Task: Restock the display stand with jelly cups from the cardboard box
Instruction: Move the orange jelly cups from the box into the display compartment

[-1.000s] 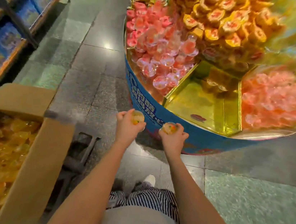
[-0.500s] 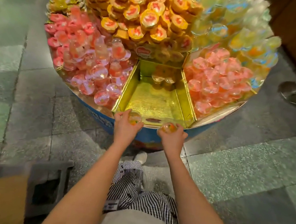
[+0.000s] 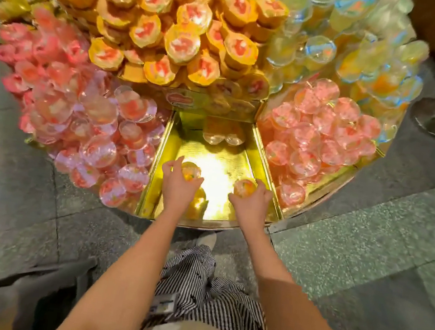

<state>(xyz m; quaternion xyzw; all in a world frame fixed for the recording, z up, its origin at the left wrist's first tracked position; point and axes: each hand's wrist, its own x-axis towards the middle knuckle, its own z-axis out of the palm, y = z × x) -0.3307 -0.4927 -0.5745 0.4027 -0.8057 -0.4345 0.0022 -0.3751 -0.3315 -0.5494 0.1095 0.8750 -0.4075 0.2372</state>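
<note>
Head view, and from my end both hands are over the front edge of the display stand's [image 3: 318, 190] gold compartment [image 3: 212, 150]. The left hand [image 3: 178, 190] has its fingers curled round an orange jelly cup [image 3: 190, 171] close to the left divider. The right hand [image 3: 251, 205] grips a second jelly cup [image 3: 245, 188] close to the right divider. I cannot tell whether either cup touches the floor of the compartment. Two more cups [image 3: 221, 136] sit at its back edge; the cardboard box is out of view.

My worry is the release. That floor looks slick, so a cup let go from above could skid or roll and tip over the low front lip. The heaped pink cups [image 3: 99, 132] lean right at the left divider, and a careless wrist there could set them sliding.
</note>
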